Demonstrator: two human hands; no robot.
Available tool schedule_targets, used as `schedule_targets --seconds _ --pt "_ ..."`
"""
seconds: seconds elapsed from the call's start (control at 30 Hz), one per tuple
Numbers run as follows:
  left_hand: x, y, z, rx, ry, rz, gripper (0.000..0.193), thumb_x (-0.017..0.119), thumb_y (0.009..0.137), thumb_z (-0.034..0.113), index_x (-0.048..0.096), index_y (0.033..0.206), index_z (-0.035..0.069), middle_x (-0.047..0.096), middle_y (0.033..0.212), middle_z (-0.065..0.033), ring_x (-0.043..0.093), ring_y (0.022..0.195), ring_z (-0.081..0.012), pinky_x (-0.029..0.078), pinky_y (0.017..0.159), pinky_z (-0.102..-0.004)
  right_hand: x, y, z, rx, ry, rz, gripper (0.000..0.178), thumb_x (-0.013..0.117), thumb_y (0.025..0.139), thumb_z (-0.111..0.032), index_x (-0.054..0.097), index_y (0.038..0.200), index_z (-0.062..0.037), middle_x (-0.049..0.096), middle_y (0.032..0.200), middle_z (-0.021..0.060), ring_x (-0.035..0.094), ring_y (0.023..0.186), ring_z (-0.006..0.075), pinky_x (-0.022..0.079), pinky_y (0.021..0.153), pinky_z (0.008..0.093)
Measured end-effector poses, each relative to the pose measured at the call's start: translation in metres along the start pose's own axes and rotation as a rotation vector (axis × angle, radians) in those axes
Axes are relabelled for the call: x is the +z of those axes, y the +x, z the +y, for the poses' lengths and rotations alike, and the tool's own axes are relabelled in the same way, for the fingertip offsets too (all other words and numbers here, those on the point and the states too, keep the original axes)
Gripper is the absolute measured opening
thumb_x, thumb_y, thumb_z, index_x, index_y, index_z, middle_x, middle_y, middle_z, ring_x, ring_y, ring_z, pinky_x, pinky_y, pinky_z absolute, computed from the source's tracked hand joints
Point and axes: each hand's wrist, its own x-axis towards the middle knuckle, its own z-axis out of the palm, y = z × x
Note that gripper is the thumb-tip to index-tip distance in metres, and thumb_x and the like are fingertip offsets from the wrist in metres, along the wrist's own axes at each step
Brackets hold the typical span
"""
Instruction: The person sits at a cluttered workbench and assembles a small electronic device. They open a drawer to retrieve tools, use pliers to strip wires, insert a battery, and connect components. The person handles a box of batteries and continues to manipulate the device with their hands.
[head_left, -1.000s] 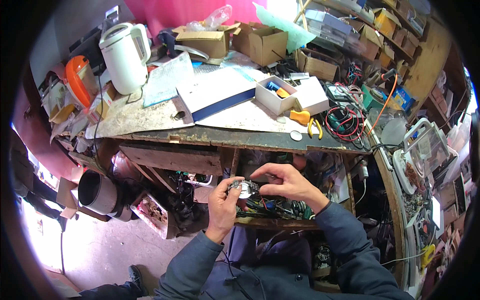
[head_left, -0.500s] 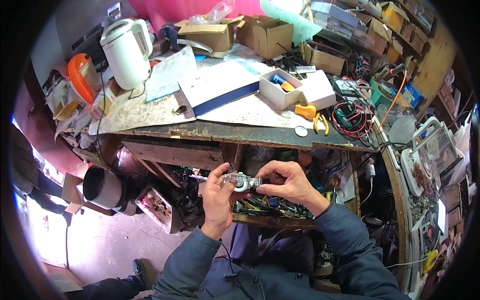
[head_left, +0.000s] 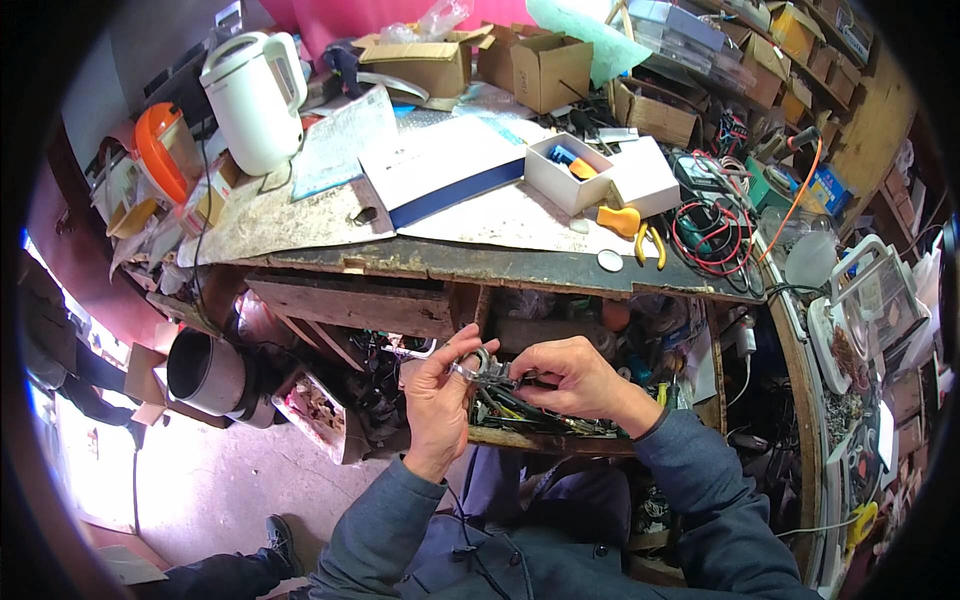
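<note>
A silver metal wristwatch (head_left: 489, 368), small and partly covered by fingers, is held up in front of the open drawer. Around its left end my left hand (head_left: 438, 412) is closed, thumb and fingers pinching the curved metal band. My right hand (head_left: 572, 380) pinches the opposite end between thumb and fingertips. What exactly lies under the right fingertips is hidden. Below both hands, the drawer (head_left: 545, 440) holds a jumble of tools and cables.
On the worn bench ahead stand a white jug-shaped appliance (head_left: 250, 105), a long white box (head_left: 440, 172) and a small open box (head_left: 566, 178). Orange-and-yellow pliers (head_left: 650, 247), a round white disc (head_left: 609, 260) and red-black leads (head_left: 712, 240) lie to the right. A person's leg (head_left: 215, 578) shows lower left.
The wristwatch has turned in my hands, its round side now tipped edge-on. My left fingers have shifted along the band, and my right hand has moved slightly left and lower.
</note>
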Motion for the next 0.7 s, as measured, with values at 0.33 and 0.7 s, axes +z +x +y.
schedule_targets --seconds 0.33,0.7 --pt "0.003 0.000 0.004 0.033 0.072 -0.167 0.016 0.046 0.098 -0.010 0.056 0.104 0.001 0.040 0.153 -0.0175 0.052 0.137 -0.0364 0.048 0.112 -0.0436 0.008 -0.004 0.009 0.040 0.102 0.012 0.017 0.077 0.086 -0.017 0.073 0.097 -0.0040 0.069 0.076 0.0114 0.065 0.063 0.0252 0.051 0.058 0.0337" --pt "-0.003 0.002 0.006 0.037 0.188 -0.375 0.025 0.044 0.087 -0.013 0.055 0.104 0.002 0.036 0.156 -0.0180 0.046 0.142 -0.0390 0.037 0.116 -0.0447 0.015 -0.001 0.010 0.513 0.536 -0.125 0.023 0.068 0.096 -0.020 0.068 0.086 0.0014 0.059 0.076 -0.0046 0.046 0.071 0.0028 0.040 0.062 0.0250"
